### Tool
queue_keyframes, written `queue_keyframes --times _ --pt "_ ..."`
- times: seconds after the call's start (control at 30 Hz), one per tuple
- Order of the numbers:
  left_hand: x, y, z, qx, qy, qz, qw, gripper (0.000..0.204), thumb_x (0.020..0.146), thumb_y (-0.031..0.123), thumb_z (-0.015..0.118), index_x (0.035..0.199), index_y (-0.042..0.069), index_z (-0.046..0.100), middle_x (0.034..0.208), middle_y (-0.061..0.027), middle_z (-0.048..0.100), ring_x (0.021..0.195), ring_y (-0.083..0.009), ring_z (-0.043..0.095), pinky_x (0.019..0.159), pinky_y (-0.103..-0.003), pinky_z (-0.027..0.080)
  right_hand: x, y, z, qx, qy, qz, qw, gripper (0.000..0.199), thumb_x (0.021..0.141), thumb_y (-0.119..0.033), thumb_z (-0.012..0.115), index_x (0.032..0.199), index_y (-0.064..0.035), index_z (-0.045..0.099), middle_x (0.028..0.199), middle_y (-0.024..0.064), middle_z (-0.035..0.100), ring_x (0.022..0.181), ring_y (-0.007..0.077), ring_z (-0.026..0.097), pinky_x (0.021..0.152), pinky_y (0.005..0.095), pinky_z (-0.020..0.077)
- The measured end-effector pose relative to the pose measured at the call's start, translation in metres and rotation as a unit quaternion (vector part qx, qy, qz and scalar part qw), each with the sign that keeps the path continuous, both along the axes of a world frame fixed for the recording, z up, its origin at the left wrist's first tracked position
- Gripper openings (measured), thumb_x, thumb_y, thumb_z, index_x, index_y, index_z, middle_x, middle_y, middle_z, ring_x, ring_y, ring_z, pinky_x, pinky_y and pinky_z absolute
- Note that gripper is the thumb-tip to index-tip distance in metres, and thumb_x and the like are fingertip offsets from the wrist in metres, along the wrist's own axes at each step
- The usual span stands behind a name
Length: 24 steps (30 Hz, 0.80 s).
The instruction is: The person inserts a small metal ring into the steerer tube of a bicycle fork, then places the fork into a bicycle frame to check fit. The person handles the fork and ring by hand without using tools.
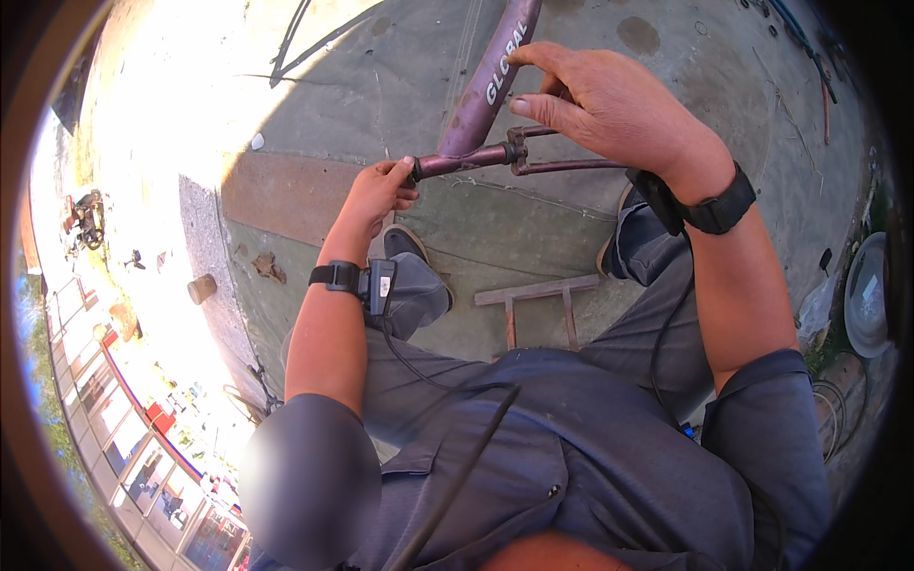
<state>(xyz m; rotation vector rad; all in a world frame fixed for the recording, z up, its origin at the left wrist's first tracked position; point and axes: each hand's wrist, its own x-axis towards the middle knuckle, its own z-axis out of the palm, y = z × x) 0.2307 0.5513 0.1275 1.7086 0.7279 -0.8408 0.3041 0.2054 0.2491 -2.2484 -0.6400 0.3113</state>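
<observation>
A purple bicycle frame lies on the concrete ground in front of me, its main tube running up to the top edge. My left hand grips the end of a short purple tube that branches off the frame. My right hand rests on the frame where the tubes join, fingers curled over a small metal clamp and a thin stay. Both wrists wear black straps with small devices.
My two feet in grey shoes stand on the ground below the frame. A small wooden rack lies between my legs. A round metal basin sits at the right edge, with cables beside it. Sunlit pavement is at left.
</observation>
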Motion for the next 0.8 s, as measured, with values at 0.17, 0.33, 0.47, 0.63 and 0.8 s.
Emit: queue_keyframes --times 0.17,0.33,0.47,0.63,0.8 --pt "-0.003 0.001 0.002 -0.017 -0.094 -0.033 0.995 0.052 0.093 0.013 0.074 0.137 -0.008 0.058 0.113 -0.0122 0.070 0.097 -0.0170 0.068 0.083 -0.028 0.054 0.000 0.000 -0.001 -0.004 0.001 0.000 1.000 0.046 0.097 -0.037 0.067 0.127 -0.0030 0.064 0.090 0.0189 0.074 0.085 0.0393 0.070 0.073 0.0474 0.0529" --pt "-0.004 0.003 0.001 -0.029 -0.138 -0.038 0.989 0.053 0.089 0.004 0.075 0.138 -0.008 0.059 0.121 -0.0145 0.070 0.109 -0.0193 0.066 0.097 -0.030 0.050 0.000 0.001 -0.001 0.002 -0.006 -0.001 1.000 0.046 0.097 -0.037 0.067 0.128 -0.0030 0.064 0.090 0.0191 0.074 0.085 0.0394 0.070 0.073 0.0469 0.0532" --pt "-0.003 0.007 -0.004 -0.059 -0.142 0.005 0.988 0.046 0.090 0.007 0.075 0.133 -0.006 0.064 0.123 -0.0142 0.070 0.110 -0.0199 0.066 0.101 -0.030 0.048 0.000 0.001 -0.001 -0.003 -0.003 -0.001 1.000 0.046 0.097 -0.037 0.067 0.128 -0.0030 0.064 0.090 0.0192 0.074 0.085 0.0395 0.070 0.073 0.0472 0.0531" --pt "-0.002 0.005 -0.003 -0.036 -0.161 0.013 0.986 0.042 0.095 0.019 0.074 0.129 -0.005 0.066 0.117 -0.0111 0.071 0.105 -0.0176 0.067 0.092 -0.030 0.052 0.000 0.001 -0.003 0.006 -0.023 -0.001 1.000 0.046 0.098 -0.037 0.067 0.128 -0.0028 0.064 0.090 0.0191 0.074 0.085 0.0396 0.070 0.072 0.0478 0.0527" --pt "0.001 -0.008 0.006 0.044 -0.028 0.003 0.999 0.047 0.100 0.028 0.070 0.133 -0.005 0.063 0.109 -0.0112 0.072 0.094 -0.0146 0.068 0.076 -0.028 0.055 0.000 0.000 -0.004 0.002 -0.030 0.008 1.000 0.048 0.100 -0.037 0.066 0.134 -0.0033 0.060 0.085 0.0155 0.072 0.079 0.0354 0.069 0.069 0.0447 0.0506"
